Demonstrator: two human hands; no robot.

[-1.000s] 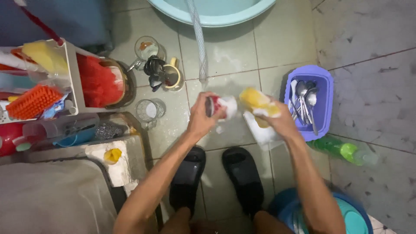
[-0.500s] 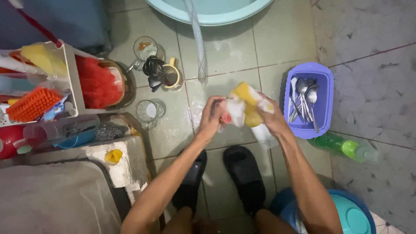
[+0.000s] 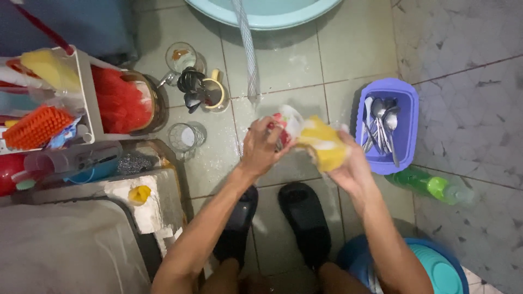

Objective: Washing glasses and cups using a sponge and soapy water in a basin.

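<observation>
My left hand (image 3: 260,148) grips a small red and white soapy cup (image 3: 282,124) over the wet tiled floor. A yellow sponge (image 3: 325,145) covered in foam is held in my right hand (image 3: 348,169) and pressed against the cup's side. Both hands meet just left of a purple tub (image 3: 405,136) that holds several spoons (image 3: 381,122). My two black sandals (image 3: 305,223) are below the hands.
A light blue basin (image 3: 267,13) with a hose (image 3: 248,49) lies ahead. Glasses (image 3: 185,139) and a yellow mug (image 3: 212,93) stand at the left by a white rack (image 3: 87,98) of brushes. A green bottle (image 3: 436,188) lies at the right, a blue bucket (image 3: 436,269) below it.
The sponge has shifted from on top of the cup to its right side. My left hand has turned the cup and both hands have risen slightly.
</observation>
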